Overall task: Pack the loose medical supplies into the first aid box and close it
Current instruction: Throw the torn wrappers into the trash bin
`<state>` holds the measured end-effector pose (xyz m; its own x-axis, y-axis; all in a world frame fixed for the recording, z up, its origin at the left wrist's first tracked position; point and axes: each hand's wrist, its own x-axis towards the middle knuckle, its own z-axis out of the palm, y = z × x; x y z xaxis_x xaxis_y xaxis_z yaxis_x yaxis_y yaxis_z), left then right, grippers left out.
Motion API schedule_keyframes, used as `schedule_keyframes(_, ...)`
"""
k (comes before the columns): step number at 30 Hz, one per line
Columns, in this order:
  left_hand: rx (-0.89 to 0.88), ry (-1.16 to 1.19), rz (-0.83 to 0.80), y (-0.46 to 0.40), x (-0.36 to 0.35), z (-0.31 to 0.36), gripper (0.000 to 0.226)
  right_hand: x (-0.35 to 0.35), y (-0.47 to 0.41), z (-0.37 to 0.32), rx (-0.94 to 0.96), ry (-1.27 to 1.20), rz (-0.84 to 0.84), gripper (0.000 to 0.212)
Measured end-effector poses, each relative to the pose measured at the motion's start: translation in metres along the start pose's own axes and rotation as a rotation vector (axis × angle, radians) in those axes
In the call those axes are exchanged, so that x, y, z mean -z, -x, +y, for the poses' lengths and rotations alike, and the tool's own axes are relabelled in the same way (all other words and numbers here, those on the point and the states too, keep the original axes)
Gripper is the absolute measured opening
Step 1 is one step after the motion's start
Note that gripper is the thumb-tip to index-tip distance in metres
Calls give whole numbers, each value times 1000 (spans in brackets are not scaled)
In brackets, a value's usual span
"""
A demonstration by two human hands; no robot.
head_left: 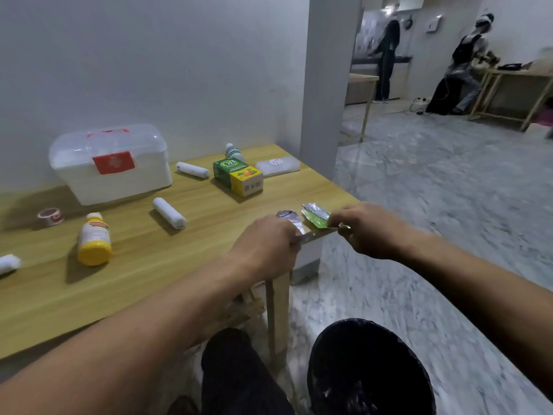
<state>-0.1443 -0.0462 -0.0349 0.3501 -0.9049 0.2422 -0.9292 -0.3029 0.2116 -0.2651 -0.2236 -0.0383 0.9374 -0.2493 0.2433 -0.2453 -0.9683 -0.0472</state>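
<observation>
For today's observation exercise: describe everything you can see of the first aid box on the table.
The first aid box is translucent white plastic with a domed lid, shut, a red handle folded on top and a red latch plate with a pale emblem in front. It stands upright on the wooden table near the wall. Nothing touches it; neither hand is near.

Single view only, head-worn wide-angle cam, pitched forward and down over the wooden table (pixel 125 283) near its right corner. Both forearms enter from the bottom edge, hands close to the lens. The table runs off frame left; the wall sits behind it. Frame right opens onto marble floor (pixel 434 187) and a far room, probably blurred by head motion. No second view, so no overlap.
</observation>
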Motion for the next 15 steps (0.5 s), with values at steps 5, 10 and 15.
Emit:
schedule_keyframes(5, -146, 199, 77, -21, -15, 41, 20, 15, 41, 25, -143, -125, 98, 6)
schedule_keyframes(10, -144, 212, 102, -36, -42, 81, 27, 2, 81, 52, -451, -88, -24, 21)
schedule_keyframes(15, 14, 285, -77, -48, -92, 94, 33, -42, 110, 79, -639, -170, -165, 24)
